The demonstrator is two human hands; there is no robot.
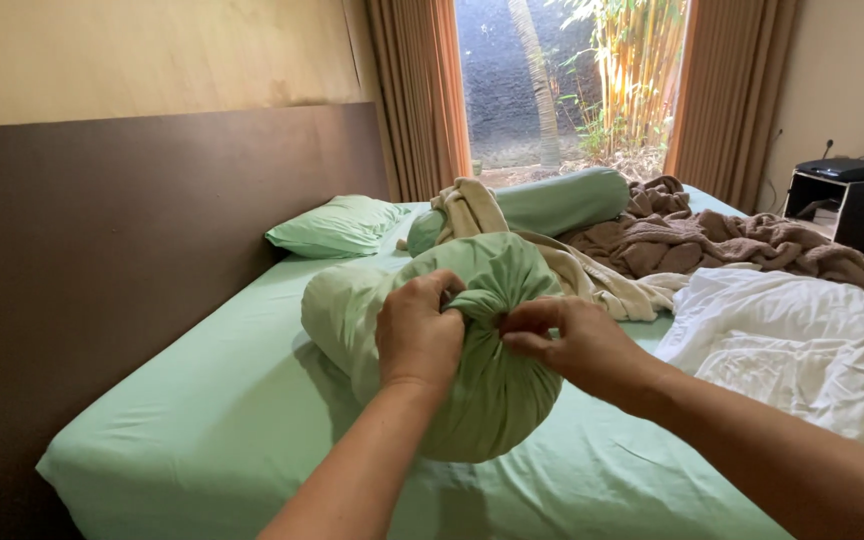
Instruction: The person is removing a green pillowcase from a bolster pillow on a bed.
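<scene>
Bolster's far end hidden behind gathered near end; your fingertips buried in folds, exact pinch unclear. Your left hand (418, 335) curled tight around twisted fabric knot (477, 302) of green bolster cover (482, 385). Right hand (572, 345) pinches same knot, fingers narrow. Bolster lies on green bedsheet (202, 420), beside white duvet (802, 350), mid-bed.

Beyond the grip, daylight is admitted through a window (572, 85) framed by brown curtains (417, 95); a dark headboard panel (102, 260) is seen leftward.
</scene>
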